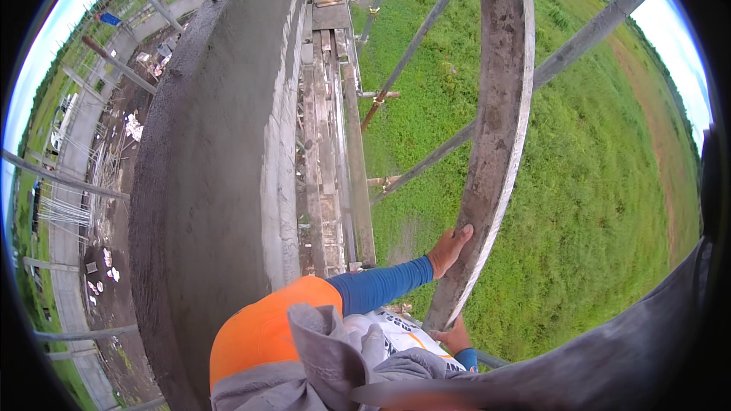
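A long board (503,76), grey-brown and stained, with a pale edge, rises from my lap to the top of the view. My left hand (449,250), at the end of a blue sleeve, grips its left side partway up. Lower down, my right hand (454,339) holds the board near its bottom end, its fingers partly hidden. A white printed cloth or sack (407,342) lies against my body below the board. To the left stands a high wall (205,175) of smooth grey render with a rough top edge.
Narrow scaffold planks (327,152) run along the wall, far above grass (594,175). Grey steel poles (426,30) cross at the right, one passing behind the board. At the far left, below, are concrete beams (80,154), more poles, bundled rods (65,209) and scattered debris (106,259).
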Demonstrator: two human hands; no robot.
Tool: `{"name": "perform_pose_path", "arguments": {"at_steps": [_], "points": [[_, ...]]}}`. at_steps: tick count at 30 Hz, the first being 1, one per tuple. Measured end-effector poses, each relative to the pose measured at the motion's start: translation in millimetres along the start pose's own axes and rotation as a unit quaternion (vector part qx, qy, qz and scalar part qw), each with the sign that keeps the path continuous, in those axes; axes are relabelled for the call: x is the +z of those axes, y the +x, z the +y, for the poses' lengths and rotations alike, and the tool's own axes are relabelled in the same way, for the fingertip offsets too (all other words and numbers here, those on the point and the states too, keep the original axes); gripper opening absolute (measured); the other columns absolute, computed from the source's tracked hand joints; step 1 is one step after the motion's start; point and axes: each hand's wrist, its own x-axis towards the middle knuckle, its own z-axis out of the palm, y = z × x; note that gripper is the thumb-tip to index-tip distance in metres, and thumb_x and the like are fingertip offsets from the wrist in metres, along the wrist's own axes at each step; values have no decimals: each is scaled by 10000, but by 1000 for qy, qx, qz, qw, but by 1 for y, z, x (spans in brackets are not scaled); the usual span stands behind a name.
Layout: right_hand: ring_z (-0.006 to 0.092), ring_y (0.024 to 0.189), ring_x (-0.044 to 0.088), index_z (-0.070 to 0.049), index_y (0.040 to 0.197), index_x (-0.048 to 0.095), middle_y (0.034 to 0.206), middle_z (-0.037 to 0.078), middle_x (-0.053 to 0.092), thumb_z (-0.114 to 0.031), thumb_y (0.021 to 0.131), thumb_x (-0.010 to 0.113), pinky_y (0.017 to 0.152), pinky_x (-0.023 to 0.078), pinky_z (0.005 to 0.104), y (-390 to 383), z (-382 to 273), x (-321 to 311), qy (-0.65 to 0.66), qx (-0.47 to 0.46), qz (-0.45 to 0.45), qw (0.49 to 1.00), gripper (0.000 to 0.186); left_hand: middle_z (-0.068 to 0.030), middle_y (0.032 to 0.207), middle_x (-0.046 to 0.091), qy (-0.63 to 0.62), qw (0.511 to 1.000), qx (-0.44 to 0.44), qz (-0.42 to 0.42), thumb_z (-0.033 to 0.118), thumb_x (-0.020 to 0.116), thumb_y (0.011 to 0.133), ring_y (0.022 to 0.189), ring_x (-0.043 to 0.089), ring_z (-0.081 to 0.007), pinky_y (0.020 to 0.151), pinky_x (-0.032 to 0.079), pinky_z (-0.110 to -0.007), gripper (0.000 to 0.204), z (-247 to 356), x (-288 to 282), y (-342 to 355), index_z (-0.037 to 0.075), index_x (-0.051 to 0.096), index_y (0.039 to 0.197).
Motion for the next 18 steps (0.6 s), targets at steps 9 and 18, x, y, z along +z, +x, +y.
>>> {"name": "perform_pose_path", "arguments": {"at_steps": [9, 18], "points": [[396, 1023, 711, 33, 1174, 650, 1065, 240, 739, -199, 670, 830, 911, 554, 427, 5, 63, 5, -131, 41, 112, 984, 584, -110, 1156, 674, -15, 999, -16, -43, 826, 581, 849, 1080, 579, -186, 991, 438, -376, 946, 31, 7, 23, -34, 662, 1234], [335, 973, 730, 42, 1131, 658, 1048, 212, 750, -159, 701, 808, 882, 558, 417, 25, -19, -18, -101, 2, 151, 983, 498, -225, 1522, 462, -6, 995, -63, -84, 938, 403, 818, 1395, 432, -339, 1187, 281, -467, 1184, 115, 22, 61, -13, 426, 1522]]}}
